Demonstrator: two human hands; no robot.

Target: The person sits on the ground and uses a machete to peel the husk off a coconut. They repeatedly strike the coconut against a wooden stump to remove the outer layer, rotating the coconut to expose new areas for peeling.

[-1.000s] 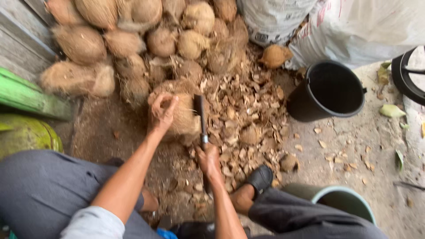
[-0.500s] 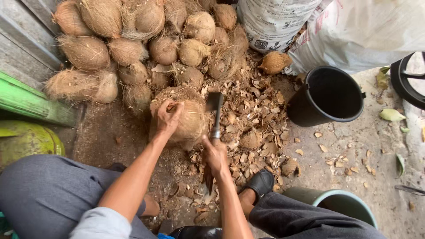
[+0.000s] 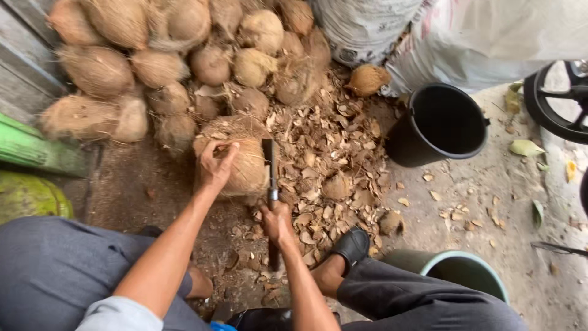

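Observation:
My left hand (image 3: pixel 215 165) grips the top of a husked brown coconut (image 3: pixel 245 165) that rests on the ground in front of me. My right hand (image 3: pixel 277 222) is closed on the handle of a dark-bladed knife (image 3: pixel 268 160). The blade points away from me and lies against the coconut's right side. Both forearms reach forward between my knees, which are in grey trousers.
A pile of fibrous coconuts (image 3: pixel 159 67) fills the back. Husk chips (image 3: pixel 334 159) cover the ground to the right. A black bucket (image 3: pixel 441 125) stands at right, a teal-rimmed bucket (image 3: pixel 456 270) by my right foot (image 3: pixel 350 246). White sacks (image 3: pixel 429 30) sit behind, a green plank (image 3: pixel 37 150) at left.
The knife swung from raised beside the coconut down against its right side. My left hand shifted slightly on the coconut's top. The camera moved closer.

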